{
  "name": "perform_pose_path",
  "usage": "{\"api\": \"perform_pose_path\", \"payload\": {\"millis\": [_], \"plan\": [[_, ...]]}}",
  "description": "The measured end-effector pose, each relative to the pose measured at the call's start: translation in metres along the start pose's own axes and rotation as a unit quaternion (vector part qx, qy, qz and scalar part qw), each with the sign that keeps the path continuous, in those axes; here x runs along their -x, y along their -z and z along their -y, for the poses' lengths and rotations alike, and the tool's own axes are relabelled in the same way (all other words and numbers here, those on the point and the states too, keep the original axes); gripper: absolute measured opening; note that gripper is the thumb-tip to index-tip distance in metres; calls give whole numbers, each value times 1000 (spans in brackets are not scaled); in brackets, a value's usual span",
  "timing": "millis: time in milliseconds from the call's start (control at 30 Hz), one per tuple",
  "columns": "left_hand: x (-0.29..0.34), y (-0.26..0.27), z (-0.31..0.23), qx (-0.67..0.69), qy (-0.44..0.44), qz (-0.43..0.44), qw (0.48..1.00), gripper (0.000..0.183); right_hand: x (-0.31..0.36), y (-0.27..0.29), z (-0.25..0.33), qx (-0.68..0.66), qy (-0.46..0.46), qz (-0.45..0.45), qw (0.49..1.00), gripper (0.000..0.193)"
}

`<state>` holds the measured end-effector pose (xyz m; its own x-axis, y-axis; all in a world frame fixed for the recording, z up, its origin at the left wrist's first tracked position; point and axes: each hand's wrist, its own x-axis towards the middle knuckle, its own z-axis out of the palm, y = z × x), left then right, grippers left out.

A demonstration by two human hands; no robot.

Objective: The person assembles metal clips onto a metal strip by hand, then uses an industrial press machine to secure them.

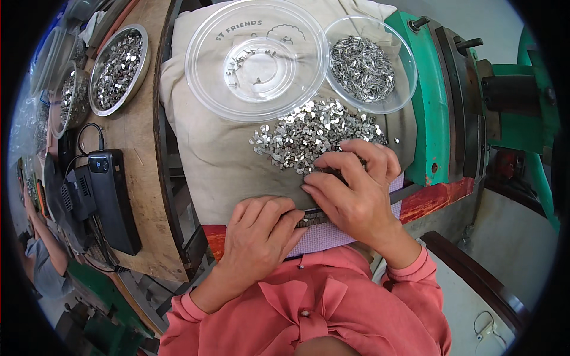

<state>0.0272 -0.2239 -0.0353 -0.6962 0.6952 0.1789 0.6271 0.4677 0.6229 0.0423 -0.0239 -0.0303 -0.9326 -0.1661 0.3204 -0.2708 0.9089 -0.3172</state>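
A heap of small shiny metal pieces (317, 133) lies on a beige cloth (205, 154) in front of me. My right hand (362, 196) reaches over its near right edge, fingers curled and thumb and forefinger close together; what they pinch, if anything, is too small to make out. My left hand (258, 234) rests at the cloth's near edge, its fingers closed at the left end of a narrow row of metal pieces (314, 218). Between the hands, part of this row shows; the rest is hidden by my fingers.
Behind the heap stand a large clear plastic lid (205, 77) with a few bits on it and a clear bowl (409, 77) of thin metal pins. A green machine (430, 130) borders the right. At left, a wooden table (139, 172) carries a metal bowl (142, 68) and black device (113, 202).
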Motion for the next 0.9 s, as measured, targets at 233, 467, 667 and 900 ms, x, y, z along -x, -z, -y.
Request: {"api": "perform_pose_path", "payload": {"millis": [233, 467, 667, 900], "plan": [[1, 0, 0, 46, 24, -15, 999, 31, -14, 6, -4, -51, 23, 58, 997, 16], [-2, -7, -1, 46, 6, -36, 998, 25, -11, 5, -2, -37, 29, 35, 998, 15], [-2, -8, -1, 41, 5, -44, 998, 24, 21, 30, -4, -76, -30, 22, 996, 17], [-11, -9, -9, 24, 3, -33, 999, 22, 43, 22, 6, -39, -46, 34, 998, 16]]}}
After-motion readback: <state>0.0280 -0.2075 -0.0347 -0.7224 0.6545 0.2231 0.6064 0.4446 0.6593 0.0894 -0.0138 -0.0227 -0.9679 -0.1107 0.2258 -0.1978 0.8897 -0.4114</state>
